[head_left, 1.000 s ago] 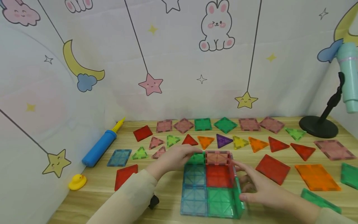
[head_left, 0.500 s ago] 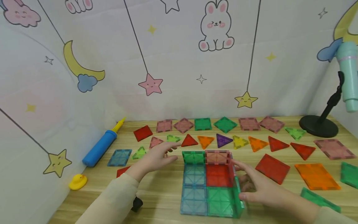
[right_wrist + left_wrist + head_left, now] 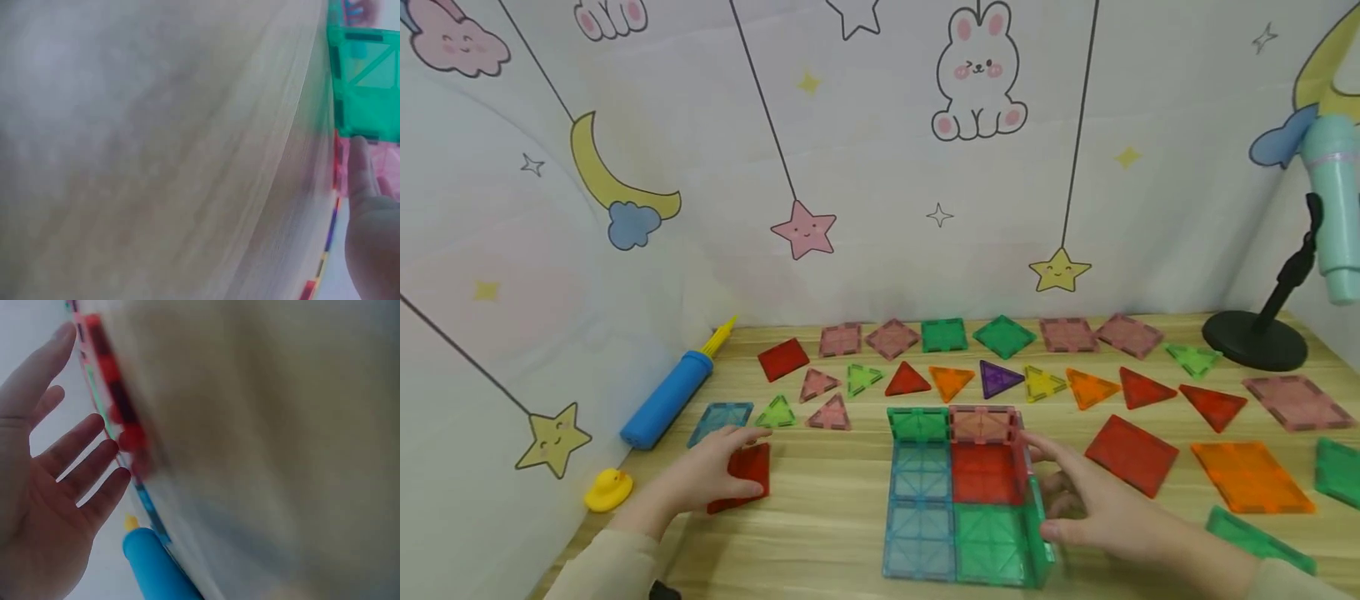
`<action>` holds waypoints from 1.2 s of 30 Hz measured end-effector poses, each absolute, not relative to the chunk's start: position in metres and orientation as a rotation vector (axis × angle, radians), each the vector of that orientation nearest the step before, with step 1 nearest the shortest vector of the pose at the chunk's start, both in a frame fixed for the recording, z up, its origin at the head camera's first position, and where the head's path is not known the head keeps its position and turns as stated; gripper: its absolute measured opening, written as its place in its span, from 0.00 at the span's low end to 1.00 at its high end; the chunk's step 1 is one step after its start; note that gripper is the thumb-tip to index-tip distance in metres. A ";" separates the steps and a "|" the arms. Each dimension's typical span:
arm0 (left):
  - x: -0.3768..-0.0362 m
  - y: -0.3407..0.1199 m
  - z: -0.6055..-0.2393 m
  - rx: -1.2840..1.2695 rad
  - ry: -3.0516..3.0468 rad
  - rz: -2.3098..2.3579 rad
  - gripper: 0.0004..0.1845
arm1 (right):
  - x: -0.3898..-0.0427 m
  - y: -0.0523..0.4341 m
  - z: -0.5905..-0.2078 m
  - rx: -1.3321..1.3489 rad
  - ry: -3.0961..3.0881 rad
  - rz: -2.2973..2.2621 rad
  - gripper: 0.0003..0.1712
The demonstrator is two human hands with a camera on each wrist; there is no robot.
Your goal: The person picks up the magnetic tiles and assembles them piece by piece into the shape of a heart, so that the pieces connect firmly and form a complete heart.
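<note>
My left hand (image 3: 711, 471), fingers extended and spread, is over a red square magnetic tile (image 3: 754, 468) on the left of the table. In the left wrist view its fingers (image 3: 84, 453) overlap the tile's red edge. My right hand (image 3: 1101, 508) rests its fingertips against the outer right wall of a tile box. That wall has an upright green tile (image 3: 1040, 537) and a pink one behind it. The box's floor shows two light-blue tiles (image 3: 917, 542), a red tile (image 3: 988, 472) and a green tile (image 3: 991, 542). A green tile (image 3: 919, 425) and a pink tile (image 3: 983, 424) stand along its back.
Rows of loose triangle and square tiles lie toward the back, among them a purple triangle (image 3: 1000, 378). A blue pump (image 3: 667, 400) and yellow duck (image 3: 609, 489) are at left. At right lie an orange tile (image 3: 1252, 475) and a toy microphone on a stand (image 3: 1255, 340).
My left hand has left the green back tile and swung left and toward me, over the red square tile. My right hand has stayed at the box's right wall.
</note>
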State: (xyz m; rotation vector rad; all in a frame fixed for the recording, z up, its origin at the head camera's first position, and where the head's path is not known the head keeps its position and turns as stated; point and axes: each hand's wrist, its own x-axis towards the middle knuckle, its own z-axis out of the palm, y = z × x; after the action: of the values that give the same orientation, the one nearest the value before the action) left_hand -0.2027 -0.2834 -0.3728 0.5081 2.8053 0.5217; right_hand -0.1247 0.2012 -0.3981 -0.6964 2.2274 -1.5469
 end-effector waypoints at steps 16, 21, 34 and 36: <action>-0.188 -0.211 -0.377 0.798 2.655 0.345 0.38 | -0.125 0.200 -0.399 -0.718 2.225 -1.567 0.45; -0.192 -0.193 -0.376 0.905 2.673 0.387 0.43 | -0.124 0.199 -0.397 -0.706 2.212 -1.571 0.45; -0.202 -0.166 -0.378 0.990 2.544 1.024 0.41 | -0.124 0.199 -0.397 -0.679 2.224 -1.556 0.45; -0.203 -0.164 -0.380 0.973 2.465 1.128 0.40 | -0.124 0.199 -0.397 -0.679 2.223 -1.554 0.45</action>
State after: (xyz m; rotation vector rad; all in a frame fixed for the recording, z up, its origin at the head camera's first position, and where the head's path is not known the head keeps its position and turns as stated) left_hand -0.2034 -0.1642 -0.3795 0.9727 2.4652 1.1283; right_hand -0.1244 0.1986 -0.3968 -0.6785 2.2232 -1.5540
